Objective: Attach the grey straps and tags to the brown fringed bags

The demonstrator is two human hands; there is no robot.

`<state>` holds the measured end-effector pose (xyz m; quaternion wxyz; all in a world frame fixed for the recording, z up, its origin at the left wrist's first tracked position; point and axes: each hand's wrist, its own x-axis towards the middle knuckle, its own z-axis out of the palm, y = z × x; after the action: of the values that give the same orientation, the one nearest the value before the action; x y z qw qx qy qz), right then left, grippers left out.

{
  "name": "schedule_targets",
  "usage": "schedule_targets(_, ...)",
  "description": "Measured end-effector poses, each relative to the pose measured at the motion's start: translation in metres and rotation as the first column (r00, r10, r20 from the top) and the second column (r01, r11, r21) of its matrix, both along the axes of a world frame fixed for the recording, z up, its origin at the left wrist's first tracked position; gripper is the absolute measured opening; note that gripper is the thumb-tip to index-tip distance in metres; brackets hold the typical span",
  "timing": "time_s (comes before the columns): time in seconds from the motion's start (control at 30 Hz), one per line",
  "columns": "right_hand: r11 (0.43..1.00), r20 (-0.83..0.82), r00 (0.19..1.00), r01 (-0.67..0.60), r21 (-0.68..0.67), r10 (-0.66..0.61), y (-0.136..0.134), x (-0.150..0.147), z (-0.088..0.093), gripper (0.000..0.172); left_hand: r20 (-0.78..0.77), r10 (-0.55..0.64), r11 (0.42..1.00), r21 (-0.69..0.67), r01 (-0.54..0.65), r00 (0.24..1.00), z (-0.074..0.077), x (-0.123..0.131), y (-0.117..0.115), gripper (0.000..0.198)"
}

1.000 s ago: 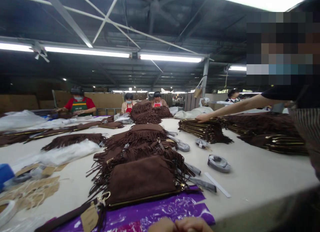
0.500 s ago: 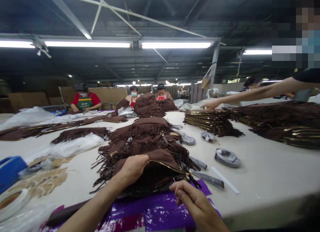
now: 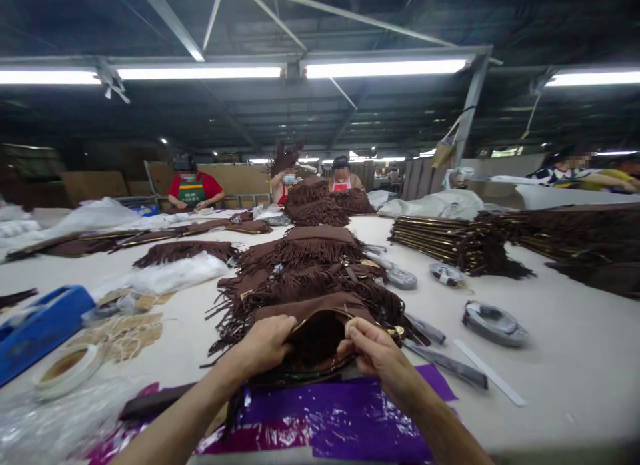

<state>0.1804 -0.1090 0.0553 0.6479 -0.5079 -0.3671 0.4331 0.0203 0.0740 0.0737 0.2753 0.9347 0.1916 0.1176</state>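
A brown fringed bag (image 3: 310, 307) with a gold zipper lies in front of me, its mouth spread wide and its dark inside showing. My left hand (image 3: 267, 345) is closed on the left edge of the opening. At the right edge, my right hand (image 3: 367, 348) is closed in a pinch. A small thin tool (image 3: 345, 309) pokes up from its fingertips; most of it is hidden. Below the bag lies shiny purple plastic (image 3: 350, 411). More brown fringed bags (image 3: 315, 248) are stacked directly behind.
Flat zippered bags (image 3: 430, 238) are piled at right. Grey wrapped coils (image 3: 493, 323) and a white strip (image 3: 489, 371) lie nearer. On the left are a blue bin (image 3: 50, 325), a tape roll (image 3: 67, 370), and tags (image 3: 133, 335). Co-workers (image 3: 193, 188) sit across the table.
My right hand has moved up from below the zipper to the bag's edge, and the opening is wider. The view has shifted; the arm reaching in from the right is gone.
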Motion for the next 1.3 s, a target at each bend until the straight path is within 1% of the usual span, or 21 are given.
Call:
schedule_targets(0.07,1.000,0.134,0.991,0.015,0.003,-0.015,0.002,-0.002,-0.004,0.035,0.035,0.038,0.995,-0.092,-0.035,0.999,-0.007,-0.006,0.007,0.008)
schedule_targets(0.13,0.999,0.360,0.932,0.027,0.019,-0.032,0.005,-0.008,-0.008,0.028,0.076,0.067,0.979,-0.195,-0.051,0.995,-0.014,-0.007,0.017,0.014)
schedule_targets(0.17,0.999,0.498,0.866,0.034,0.024,-0.041,0.007,-0.013,-0.010,0.025,0.098,0.084,0.964,-0.261,-0.056,0.992,-0.017,-0.006,0.023,0.017)
schedule_targets(0.2,0.999,0.634,0.772,0.047,0.021,-0.049,0.009,-0.019,-0.012,0.023,0.116,0.103,0.942,-0.330,-0.060,0.988,-0.021,-0.004,0.027,0.021)
schedule_targets(0.23,0.997,0.752,0.657,0.075,0.008,-0.055,0.012,-0.024,-0.015,0.022,0.132,0.124,0.915,-0.399,-0.062,0.983,-0.024,-0.002,0.032,0.024)
schedule_targets(0.3,0.985,0.909,0.412,0.173,-0.006,-0.067,0.020,-0.035,-0.020,0.022,0.155,0.166,0.849,-0.524,-0.062,0.974,-0.031,0.000,0.037,0.031)
schedule_targets(0.33,0.973,0.946,0.314,0.232,0.001,-0.076,0.025,-0.040,-0.023,0.023,0.164,0.188,0.816,-0.575,-0.061,0.968,-0.034,0.001,0.039,0.034)
schedule_targets(0.37,0.960,0.966,0.247,0.279,0.008,-0.079,0.030,-0.043,-0.025,0.023,0.171,0.208,0.785,-0.617,-0.060,0.963,-0.036,0.002,0.040,0.036)
schedule_targets(0.4,0.952,0.975,0.209,0.307,0.011,-0.079,0.035,-0.046,-0.027,0.024,0.177,0.227,0.757,-0.651,-0.059,0.958,-0.038,0.002,0.041,0.038)
schedule_targets(0.43,0.946,0.977,0.194,0.322,0.017,-0.083,0.041,-0.048,-0.030,0.025,0.182,0.245,0.731,-0.680,-0.058,0.952,-0.040,0.003,0.042,0.038)
schedule_targets(0.5,0.945,0.972,0.213,0.325,0.022,-0.095,0.052,-0.050,-0.034,0.025,0.190,0.274,0.686,-0.725,-0.054,0.943,-0.043,0.003,0.044,0.039)
schedule_targets(0.6,0.949,0.942,0.302,0.312,0.049,-0.148,0.067,-0.052,-0.038,0.026,0.199,0.301,0.635,-0.771,-0.041,0.933,-0.045,0.002,0.046,0.039)
schedule_targets(0.7,0.960,0.859,0.470,0.266,0.081,-0.203,0.080,-0.054,-0.041,0.026,0.208,0.315,0.604,-0.797,-0.027,0.926,-0.046,0.001,0.049,0.040)
schedule_targets(0.77,0.967,0.789,0.579,0.243,0.073,-0.205,0.087,-0.056,-0.043,0.025,0.218,0.321,0.595,-0.803,-0.018,0.922,-0.048,0.001,0.050,0.041)
schedule_targets(0.8,0.970,0.760,0.618,0.235,0.067,-0.202,0.091,-0.058,-0.044,0.024,0.225,0.324,0.597,-0.802,-0.014,0.919,-0.048,0.001,0.050,0.040)
schedule_targets(0.87,0.973,0.703,0.681,0.222,0.066,-0.204,0.098,-0.062,-0.048,0.025,0.253,0.332,0.618,-0.786,-0.007,0.908,-0.049,0.001,0.050,0.035)
schedule_targets(0.97,0.972,0.585,0.779,0.222,0.078,-0.224,0.106,-0.068,-0.056,0.021,0.325,0.360,0.688,-0.726,-0.014,0.875,-0.050,0.001,0.050,0.023)
schedule_targets(1.03,0.971,0.518,0.822,0.224,0.090,-0.237,0.110,-0.070,-0.061,0.018,0.361,0.377,0.735,-0.677,-0.039,0.853,-0.051,0.001,0.049,0.021)
schedule_targets(1.1,0.970,0.489,0.838,0.214,0.116,-0.243,0.112,-0.069,-0.064,0.023,0.373,0.383,0.770,-0.634,-0.069,0.845,-0.052,0.001,0.049,0.021)
schedule_targets(1.17,0.977,0.480,0.852,0.173,0.122,-0.211,0.112,-0.066,-0.063,0.028,0.372,0.388,0.793,-0.600,-0.100,0.843,-0.054,0.002,0.048,0.020)
schedule_targets(1.3,0.991,0.510,0.851,0.090,0.099,-0.128,0.107,-0.065,-0.050,0.021,0.354,0.419,0.815,-0.552,-0.175,0.836,-0.056,0.004,0.048,0.018)
